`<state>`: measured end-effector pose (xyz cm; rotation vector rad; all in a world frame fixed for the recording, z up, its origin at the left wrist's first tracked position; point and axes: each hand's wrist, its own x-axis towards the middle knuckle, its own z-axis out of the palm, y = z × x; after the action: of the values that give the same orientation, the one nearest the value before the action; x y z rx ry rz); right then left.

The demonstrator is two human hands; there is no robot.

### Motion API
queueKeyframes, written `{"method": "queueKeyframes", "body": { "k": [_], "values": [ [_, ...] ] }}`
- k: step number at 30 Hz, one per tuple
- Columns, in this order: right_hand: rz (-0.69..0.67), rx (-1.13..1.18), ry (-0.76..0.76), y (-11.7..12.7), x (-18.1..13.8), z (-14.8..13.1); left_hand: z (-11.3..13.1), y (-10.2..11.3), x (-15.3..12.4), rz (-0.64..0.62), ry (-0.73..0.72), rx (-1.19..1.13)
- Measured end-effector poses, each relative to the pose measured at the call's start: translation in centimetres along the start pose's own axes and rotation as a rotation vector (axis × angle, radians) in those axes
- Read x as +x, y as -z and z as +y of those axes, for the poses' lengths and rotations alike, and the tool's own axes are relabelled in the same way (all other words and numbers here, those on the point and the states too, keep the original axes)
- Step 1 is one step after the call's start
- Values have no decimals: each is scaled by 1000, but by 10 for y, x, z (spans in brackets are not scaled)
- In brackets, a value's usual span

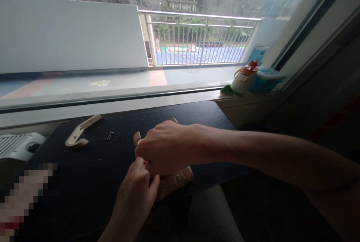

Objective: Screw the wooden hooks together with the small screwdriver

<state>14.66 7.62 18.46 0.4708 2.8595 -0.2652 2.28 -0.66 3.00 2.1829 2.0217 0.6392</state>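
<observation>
Both hands meet over a brown wooden board lying on the dark table. My right hand is closed, fingers curled down on a pale wooden hook piece that pokes out at its left; most of that piece is hidden. Just below, my left hand is closed in a pinch at the board's near left edge, holding something too small to make out. A second pale wooden hook lies loose at the table's far left, with a few small dark screws beside it.
A white device sits off the table's left end. On the window sill at the right stand a white cup with an orange top and a teal container. A window with a balcony railing runs behind the table.
</observation>
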Motion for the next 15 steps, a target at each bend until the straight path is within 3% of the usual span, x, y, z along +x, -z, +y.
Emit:
{"method": "queueKeyframes", "body": {
  "k": [15],
  "values": [
    [-1,14,14,-1,3,1,-1,-2,1,21,8,26]
  ]
}}
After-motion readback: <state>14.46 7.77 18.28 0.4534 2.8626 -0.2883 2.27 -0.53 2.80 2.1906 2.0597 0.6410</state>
